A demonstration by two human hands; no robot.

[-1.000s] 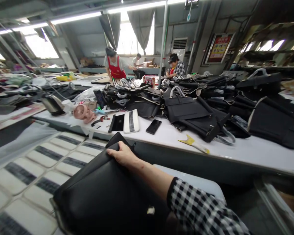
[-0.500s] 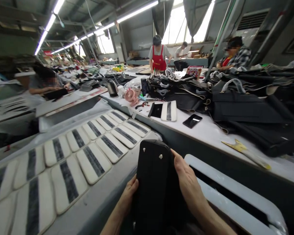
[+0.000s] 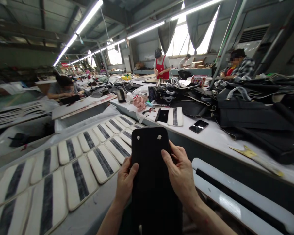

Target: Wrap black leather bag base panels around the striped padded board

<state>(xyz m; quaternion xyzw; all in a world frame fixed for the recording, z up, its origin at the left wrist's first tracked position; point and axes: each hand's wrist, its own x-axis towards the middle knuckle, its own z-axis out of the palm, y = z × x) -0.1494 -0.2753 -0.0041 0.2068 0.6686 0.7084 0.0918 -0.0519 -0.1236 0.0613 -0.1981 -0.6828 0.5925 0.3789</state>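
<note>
I hold a black leather bag (image 3: 152,176) bottom side up in front of me, its flat base with small metal studs facing the camera. My left hand (image 3: 125,183) grips its left edge, thumb on the base. My right hand (image 3: 180,174) clasps its right edge, fingers pressed onto the base. Both hands are closed on the bag.
White pads with dark stripes (image 3: 95,156) lie in rows on a grey belt at left. A white table (image 3: 215,137) at right bears a phone (image 3: 198,126), a pink fan (image 3: 138,102) and piles of black bags (image 3: 247,111). Other people work at far tables.
The bag has risen and come closer to the camera. My left hand has moved up onto its left edge, and my right hand has shifted further onto the base.
</note>
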